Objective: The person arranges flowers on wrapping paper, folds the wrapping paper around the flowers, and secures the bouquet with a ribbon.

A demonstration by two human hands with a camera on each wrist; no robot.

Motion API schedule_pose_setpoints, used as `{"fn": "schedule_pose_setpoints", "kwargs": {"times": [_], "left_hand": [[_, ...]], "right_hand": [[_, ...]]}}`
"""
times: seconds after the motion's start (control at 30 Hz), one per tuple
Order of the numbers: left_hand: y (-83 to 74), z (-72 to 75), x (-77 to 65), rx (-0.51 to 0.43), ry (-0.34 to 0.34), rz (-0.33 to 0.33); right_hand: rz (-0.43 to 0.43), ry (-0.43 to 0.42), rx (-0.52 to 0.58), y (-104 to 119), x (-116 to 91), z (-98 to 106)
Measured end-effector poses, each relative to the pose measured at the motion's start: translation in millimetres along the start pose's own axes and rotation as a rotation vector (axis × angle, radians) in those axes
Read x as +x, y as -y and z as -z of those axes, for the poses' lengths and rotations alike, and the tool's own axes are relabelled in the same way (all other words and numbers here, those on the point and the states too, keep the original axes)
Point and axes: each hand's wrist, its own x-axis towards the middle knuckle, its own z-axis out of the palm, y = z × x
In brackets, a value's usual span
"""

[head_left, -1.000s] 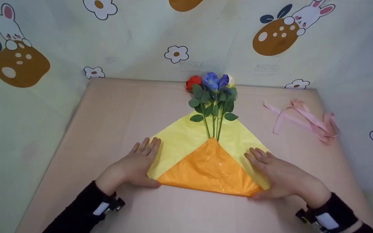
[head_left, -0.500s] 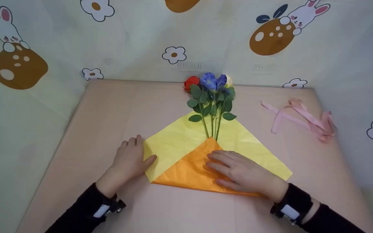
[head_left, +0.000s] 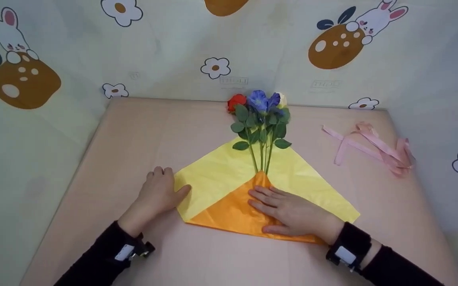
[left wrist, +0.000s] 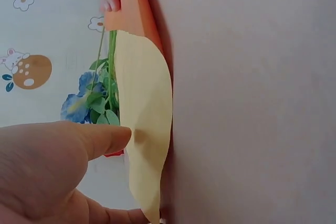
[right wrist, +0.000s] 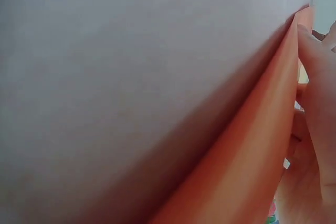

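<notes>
A sheet of wrapping paper [head_left: 209, 174], yellow inside and orange outside, lies with its near corner folded up into an orange triangle [head_left: 221, 206]. On it rests a bunch of flowers [head_left: 259, 107], red, blue and cream, whose lower stems go under the fold. My left hand [head_left: 159, 194] grips the paper's left corner, thumb on the yellow face and fingers curled at the edge; the left wrist view shows this edge [left wrist: 149, 103] bowed upward. With fingers extended, my right hand [head_left: 292, 208] presses on the orange fold over the covered stems.
A loose pink ribbon [head_left: 384, 149] lies in curls at the table's back right. Behind the pale pink table [head_left: 153, 131] stands a backdrop [head_left: 165, 43] printed with rabbits and flowers.
My right hand has moved left from the paper's right edge onto the orange fold. My left hand has shifted outward and curled its fingers at the left corner.
</notes>
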Motion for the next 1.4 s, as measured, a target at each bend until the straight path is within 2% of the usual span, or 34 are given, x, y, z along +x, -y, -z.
{"fn": "schedule_pose_setpoints", "kwargs": {"times": [0.17,0.27,0.33,0.43,0.57,0.63,0.73,0.83,1.03,1.23,1.33,1.4], "left_hand": [[5.9,7.5,1.9,-0.134,0.089,0.039],[8.4,14.4,3.7,-0.262,0.136,0.083],[8.9,18.4,5.0,-0.380,0.174,0.110],[8.2,21.9,5.4,-0.679,0.273,0.131],[5.6,19.4,3.4,-1.106,0.487,0.111],[3.2,16.3,0.8,-1.202,0.591,0.085],[-2.2,12.2,-4.8,-1.190,0.690,0.023],[-11.5,11.8,-11.9,-1.083,0.674,-0.034],[-42.8,17.5,-23.8,-0.950,0.541,-0.104],[-77.6,13.1,-25.8,-0.747,0.379,-0.275],[-89.3,5.7,-24.7,-0.633,0.305,-0.348],[-95.4,0.0,-23.8,-0.598,0.278,-0.384]], "right_hand": [[0.001,0.011,-0.006,-1,1,-2],[-0.002,0.019,-0.008,-1,0,-2],[-0.003,0.020,-0.012,0,-1,-2],[-0.002,0.014,-0.012,-1,-2,-2],[-0.003,0.001,-0.016,-1,-2,-4],[-0.003,-0.001,-0.021,-1,-2,-5],[-0.002,0.001,-0.021,-1,-2,-6],[-0.008,0.014,-0.020,-1,-2,-4],[-0.028,0.030,-0.011,-1,-3,-1],[-0.043,0.040,-0.002,0,-3,1],[-0.042,0.043,-0.003,0,-2,1],[-0.035,0.036,-0.015,1,-1,0]]}}
